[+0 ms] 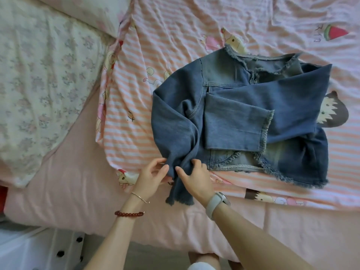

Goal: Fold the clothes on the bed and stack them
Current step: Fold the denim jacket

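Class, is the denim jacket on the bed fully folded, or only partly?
Partly folded. One sleeve lies across the denim jacket; the other sleeve hangs out, held by both hands.

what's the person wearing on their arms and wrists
Both forearms are bare, no sleeves showing. The left hand side has a thin gold bracelet at the wrist and a dark red beaded bracelet further up. The right hand side has a smartwatch with a pale grey band.

blue denim jacket [243, 114], pink-striped cartoon sheet [175, 26].

Both hands close together, left hand [151, 177] and right hand [194, 177] — fingers curled, pinching cloth
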### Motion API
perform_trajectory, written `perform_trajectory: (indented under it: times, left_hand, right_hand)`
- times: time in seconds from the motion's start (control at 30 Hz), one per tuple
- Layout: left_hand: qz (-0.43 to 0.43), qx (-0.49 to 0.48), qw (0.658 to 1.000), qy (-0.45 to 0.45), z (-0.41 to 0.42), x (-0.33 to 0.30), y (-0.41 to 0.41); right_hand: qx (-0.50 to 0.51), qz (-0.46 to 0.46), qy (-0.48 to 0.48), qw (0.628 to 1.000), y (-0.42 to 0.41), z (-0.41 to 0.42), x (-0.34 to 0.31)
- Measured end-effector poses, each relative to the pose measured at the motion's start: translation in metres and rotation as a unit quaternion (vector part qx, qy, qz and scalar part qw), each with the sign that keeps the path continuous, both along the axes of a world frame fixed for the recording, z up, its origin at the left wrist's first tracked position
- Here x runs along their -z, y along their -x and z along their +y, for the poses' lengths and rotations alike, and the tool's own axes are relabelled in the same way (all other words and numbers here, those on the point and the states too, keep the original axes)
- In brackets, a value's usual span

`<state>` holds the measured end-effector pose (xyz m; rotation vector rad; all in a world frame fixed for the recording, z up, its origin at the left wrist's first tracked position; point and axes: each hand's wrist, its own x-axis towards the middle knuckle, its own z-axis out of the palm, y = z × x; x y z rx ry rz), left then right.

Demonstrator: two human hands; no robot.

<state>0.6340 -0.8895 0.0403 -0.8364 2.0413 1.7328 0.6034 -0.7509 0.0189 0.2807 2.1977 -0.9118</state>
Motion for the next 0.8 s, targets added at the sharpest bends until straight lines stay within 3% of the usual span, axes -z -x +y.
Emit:
perform_trajectory:
  times: [0.07, 0.23, 0.37, 0.47, 0.57, 0.7, 0.8]
  left_hand:
    - [0.023, 0.013, 0.998, 0.065, -0.002, -0.006, 0.001]
    - [0.133, -0.038, 0.963, 0.233, 0.002, -0.036, 0.011]
    - [0.245, -0.005, 0.929, 0.277, 0.031, -0.063, 0.035]
    - [0.281, 0.116, 0.908, 0.29, 0.063, -0.065, 0.065]
    - [0.29, 0.189, 0.883, 0.317, 0.086, -0.05, 0.104]
    - [0.247, 0.273, 0.83, 0.42, 0.104, -0.019, 0.16]
    - [0.175, 0.369, 0.775, 0.483, 0.12, -0.003, 0.196]
  right_hand:
    - [0.013, 0.012, -0.013, 1.0, 0.007, -0.002, -0.002]
    - [0.075, 0.081, 0.088, 0.99, 0.02, 0.038, -0.043]
    - [0.125, 0.16, 0.12, 0.972, 0.069, 0.108, -0.09]
    - [0.093, 0.245, 0.063, 0.963, 0.123, 0.167, -0.111]
    - [0.058, 0.283, -0.063, 0.955, 0.167, 0.226, -0.102]
    - [0.059, 0.225, -0.204, 0.951, 0.186, 0.282, -0.051]
    - [0.187, 0.158, -0.172, 0.954, 0.171, 0.302, -0.019]
